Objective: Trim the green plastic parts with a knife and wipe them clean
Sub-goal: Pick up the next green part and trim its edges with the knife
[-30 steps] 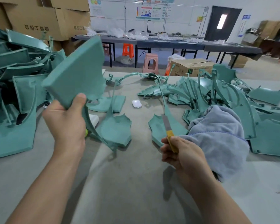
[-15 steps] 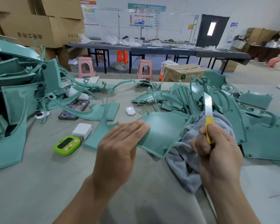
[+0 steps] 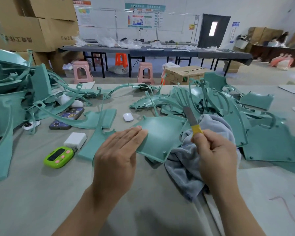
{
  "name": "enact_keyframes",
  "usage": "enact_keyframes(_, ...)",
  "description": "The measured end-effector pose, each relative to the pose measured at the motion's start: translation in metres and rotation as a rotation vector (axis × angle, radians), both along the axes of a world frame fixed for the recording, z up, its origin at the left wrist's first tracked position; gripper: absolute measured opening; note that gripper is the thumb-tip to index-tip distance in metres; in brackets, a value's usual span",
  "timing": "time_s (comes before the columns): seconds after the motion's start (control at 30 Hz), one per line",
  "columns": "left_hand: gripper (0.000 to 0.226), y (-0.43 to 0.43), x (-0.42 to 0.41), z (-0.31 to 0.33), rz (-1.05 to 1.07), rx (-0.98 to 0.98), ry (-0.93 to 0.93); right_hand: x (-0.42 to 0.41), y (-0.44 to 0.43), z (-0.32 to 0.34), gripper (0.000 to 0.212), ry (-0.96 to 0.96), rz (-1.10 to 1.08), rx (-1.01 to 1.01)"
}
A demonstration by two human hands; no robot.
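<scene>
Grey table — left grip flat (fingers straight) on smooth green panel; right grip clamps knife.

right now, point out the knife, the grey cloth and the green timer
knife [image 3: 191, 117]: head view, middle of the blade
grey cloth [image 3: 181, 168]: head view, its lower folds
green timer [image 3: 56, 155]: head view, its dark screen

We are seeing our left forearm and right forearm bare down to the lower edge of the view; our left hand and right hand are going bare too, nails showing short and plain.
</scene>
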State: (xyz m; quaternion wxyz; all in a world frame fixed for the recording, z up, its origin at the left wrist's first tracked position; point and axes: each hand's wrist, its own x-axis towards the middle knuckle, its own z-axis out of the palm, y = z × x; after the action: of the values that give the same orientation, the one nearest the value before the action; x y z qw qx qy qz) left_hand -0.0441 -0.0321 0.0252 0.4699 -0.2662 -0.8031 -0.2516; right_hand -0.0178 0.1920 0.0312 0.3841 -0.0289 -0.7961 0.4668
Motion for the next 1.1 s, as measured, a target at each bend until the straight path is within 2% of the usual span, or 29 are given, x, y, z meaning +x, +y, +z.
enact_keyframes(0.17,0.044,0.003,-0.008,0.003,0.054,0.001,0.011,0.009,-0.001,0.001,0.032,0.000,0.035,0.161)
enact_keyframes(0.27,0.045,0.001,-0.009,0.002,0.046,-0.001,0.023,0.016,0.003,0.006,0.029,0.004,0.136,0.179)
enact_keyframes(0.37,0.042,0.001,-0.009,0.001,0.026,0.004,0.020,0.023,0.006,0.016,0.031,-0.026,0.328,0.104)
enact_keyframes(0.43,0.042,0.002,-0.009,0.001,0.025,0.005,0.019,0.028,0.006,0.023,0.026,-0.067,0.537,0.011)
enact_keyframes(0.5,0.042,0.002,-0.008,0.000,0.028,0.005,0.018,0.028,0.004,0.027,0.023,-0.144,0.697,0.006)
enact_keyframes(0.57,0.042,0.002,-0.008,0.000,0.022,0.007,0.015,0.022,0.004,0.023,0.025,-0.176,0.592,-0.025)
enact_keyframes(0.67,0.040,0.003,-0.006,0.000,-0.007,-0.003,0.015,0.008,0.016,0.010,0.029,-0.161,0.082,-0.043)
enact_keyframes(0.7,0.039,0.004,-0.005,-0.001,-0.011,-0.006,0.015,0.005,0.020,0.008,0.029,-0.164,-0.056,-0.042)
enact_keyframes(0.73,0.039,0.005,-0.005,-0.001,-0.009,-0.006,0.014,0.004,0.023,0.007,0.028,-0.134,-0.101,-0.078)
enact_keyframes(0.77,0.039,0.006,-0.005,-0.001,-0.005,-0.005,0.012,0.006,0.026,0.008,0.027,-0.081,-0.039,-0.136)
enact_keyframes(0.83,0.040,0.007,-0.005,-0.001,0.002,-0.002,0.010,0.012,0.023,0.015,0.025,-0.019,0.275,-0.219)
enact_keyframes(0.9,0.041,0.007,-0.004,-0.001,0.008,-0.001,0.002,0.017,0.015,0.018,0.030,-0.124,0.536,-0.136)
enact_keyframes(0.93,0.041,0.007,-0.003,-0.001,0.014,-0.002,-0.004,0.016,0.012,0.018,0.032,-0.175,0.544,-0.091)
enact_keyframes(0.97,0.040,0.007,-0.004,0.000,0.017,-0.008,-0.007,0.013,0.012,0.015,0.030,-0.198,0.475,-0.080)
enact_keyframes(1.07,0.038,0.009,-0.003,0.000,-0.002,-0.038,-0.012,0.005,0.019,0.007,0.033,-0.209,-0.022,0.019)
enact_keyframes(1.1,0.038,0.010,-0.002,0.000,-0.005,-0.044,-0.013,0.004,0.019,0.007,0.034,-0.182,-0.064,0.001)
